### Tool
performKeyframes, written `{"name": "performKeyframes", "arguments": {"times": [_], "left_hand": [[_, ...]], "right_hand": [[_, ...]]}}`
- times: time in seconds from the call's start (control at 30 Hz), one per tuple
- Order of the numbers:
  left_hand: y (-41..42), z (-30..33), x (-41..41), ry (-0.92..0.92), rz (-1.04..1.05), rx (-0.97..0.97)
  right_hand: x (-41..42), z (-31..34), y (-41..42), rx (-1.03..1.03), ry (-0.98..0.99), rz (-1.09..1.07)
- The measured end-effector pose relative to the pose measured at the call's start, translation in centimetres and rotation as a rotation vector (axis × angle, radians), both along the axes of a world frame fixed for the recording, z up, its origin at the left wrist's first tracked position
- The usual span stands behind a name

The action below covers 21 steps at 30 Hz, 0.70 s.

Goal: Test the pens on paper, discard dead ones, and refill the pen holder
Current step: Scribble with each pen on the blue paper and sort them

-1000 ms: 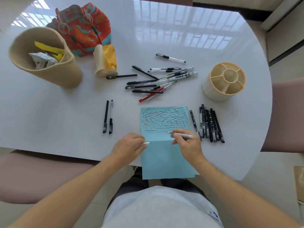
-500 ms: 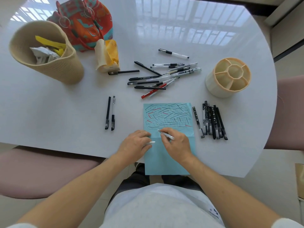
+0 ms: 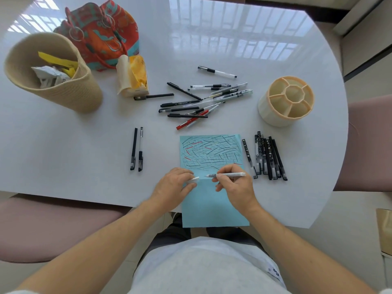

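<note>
A blue paper [image 3: 214, 200] covered in black and red scribbles lies at the table's near edge and hangs over it. My right hand [image 3: 235, 185] grips a white pen [image 3: 229, 175], tip pointing left over the paper. My left hand [image 3: 175, 185] holds a white pen cap [image 3: 193, 179] at the paper's left edge. A cream pen holder [image 3: 285, 100] with several compartments stands at the right. A loose pile of pens [image 3: 203, 100] lies beyond the paper. Several black pens [image 3: 265, 158] lie in a row right of the paper, two pens [image 3: 136, 148] to its left.
A woven beige basket [image 3: 53, 73] holding crumpled paper and yellow scraps leans at the far left. A colourful bag [image 3: 101, 32] and a yellow tissue pack [image 3: 132, 76] sit behind it. Pink chairs [image 3: 369, 141] flank the white table [image 3: 63, 145].
My right hand turned the white pen from a slanted writing pose to lying level, tip towards the cap in my left hand. My left hand stayed at the paper's left edge.
</note>
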State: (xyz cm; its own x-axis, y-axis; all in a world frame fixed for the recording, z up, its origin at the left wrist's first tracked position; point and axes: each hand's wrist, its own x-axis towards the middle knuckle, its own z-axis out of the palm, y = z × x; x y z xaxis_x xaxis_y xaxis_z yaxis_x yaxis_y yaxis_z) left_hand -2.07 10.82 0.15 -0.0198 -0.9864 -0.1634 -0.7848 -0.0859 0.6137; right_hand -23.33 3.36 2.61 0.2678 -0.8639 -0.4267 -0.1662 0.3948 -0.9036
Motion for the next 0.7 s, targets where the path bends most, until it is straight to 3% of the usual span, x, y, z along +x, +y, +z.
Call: {"name": "performKeyframes", "arguments": {"times": [0.37, 0.7], "left_hand": [[-1.2, 1.9, -2.0, 0.061, -0.033, 0.066], [-4.4, 2.9, -2.4, 0.319, 0.004, 0.229]], "right_hand": [[-1.0, 0.6, 0.0, 0.196, -0.099, 0.027], [-2.4, 1.6, -2.2, 0.206, -0.188, -0.025]]}}
